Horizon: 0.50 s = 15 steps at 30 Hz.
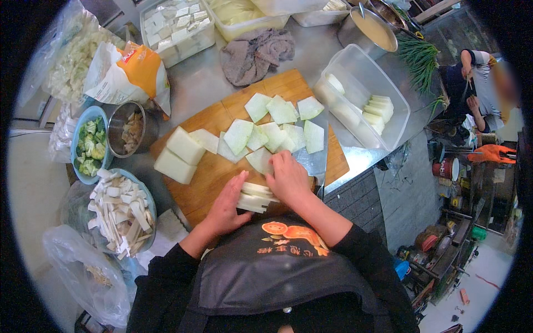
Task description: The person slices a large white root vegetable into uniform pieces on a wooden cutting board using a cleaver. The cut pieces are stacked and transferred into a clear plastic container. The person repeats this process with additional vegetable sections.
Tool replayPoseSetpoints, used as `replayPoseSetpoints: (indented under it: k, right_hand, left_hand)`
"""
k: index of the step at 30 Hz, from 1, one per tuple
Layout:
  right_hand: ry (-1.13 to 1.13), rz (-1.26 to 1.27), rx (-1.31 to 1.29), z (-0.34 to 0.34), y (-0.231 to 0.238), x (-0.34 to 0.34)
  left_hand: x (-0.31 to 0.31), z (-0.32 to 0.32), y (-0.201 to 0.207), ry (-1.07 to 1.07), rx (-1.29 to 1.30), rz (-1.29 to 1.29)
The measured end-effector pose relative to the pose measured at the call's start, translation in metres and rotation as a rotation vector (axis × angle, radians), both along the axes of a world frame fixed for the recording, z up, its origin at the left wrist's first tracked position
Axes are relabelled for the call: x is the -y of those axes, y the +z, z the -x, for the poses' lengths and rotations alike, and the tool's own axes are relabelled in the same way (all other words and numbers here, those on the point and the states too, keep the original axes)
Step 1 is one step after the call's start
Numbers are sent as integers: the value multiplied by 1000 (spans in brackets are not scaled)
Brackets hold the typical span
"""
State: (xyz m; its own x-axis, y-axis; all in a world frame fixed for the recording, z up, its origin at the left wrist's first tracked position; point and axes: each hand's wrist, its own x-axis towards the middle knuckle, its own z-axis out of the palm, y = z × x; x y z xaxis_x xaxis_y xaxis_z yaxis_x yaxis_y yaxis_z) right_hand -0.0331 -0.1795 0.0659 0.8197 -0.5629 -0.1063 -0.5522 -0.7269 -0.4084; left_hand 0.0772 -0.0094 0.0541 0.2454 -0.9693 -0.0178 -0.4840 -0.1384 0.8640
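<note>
On the wooden cutting board (194,202), a stack of pale melon slices (254,198), which look like winter melon, sits between my hands near the board's front edge. My left hand (226,204) presses its fingers along the stack's left side. Fingers curled, my right hand (288,178) grips at the stack's right end, its fingertips touching a loose flat slice (259,160). A cleaver (312,161) lies flat on the right, partly hidden by melon pieces and my right hand. Several broad pale-green melon pieces (239,135) spread across the board; thick melon blocks (180,155) rest at its left.
A clear plastic tub (395,119) holding cut melon stands right of the board. Behind are a grey cloth (252,55), a tofu tub (208,34) and a steel pot (345,38). Bowls of broccoli (90,145) and white strips (121,213) stand left. Another person (480,83) is at far right.
</note>
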Motion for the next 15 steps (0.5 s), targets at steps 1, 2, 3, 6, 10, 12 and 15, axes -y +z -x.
replayPoseSetpoints:
  k: [1,2,3,6,10,12,15]
  right_hand:
    - [-4,11,2,0,3,0]
    - [-17,-6,-7,-1,3,-2]
    - [-30,-23,-15,-2,2,-3]
    - [-48,-65,-1,-4,3,-3]
    - [28,-303,94,1,-11,0]
    - [121,-399,175,8,-9,1]
    - [172,-493,232,19,1,1]
  left_hand:
    - [0,0,0,5,-12,-3]
    - [-1,1,0,11,-7,-7]
    - [-1,1,-1,19,-2,-12]
    - [-1,4,-4,38,4,5]
    - [-4,6,-9,41,-24,-11]
    - [-3,5,-4,57,25,41]
    - [1,2,-4,44,51,95]
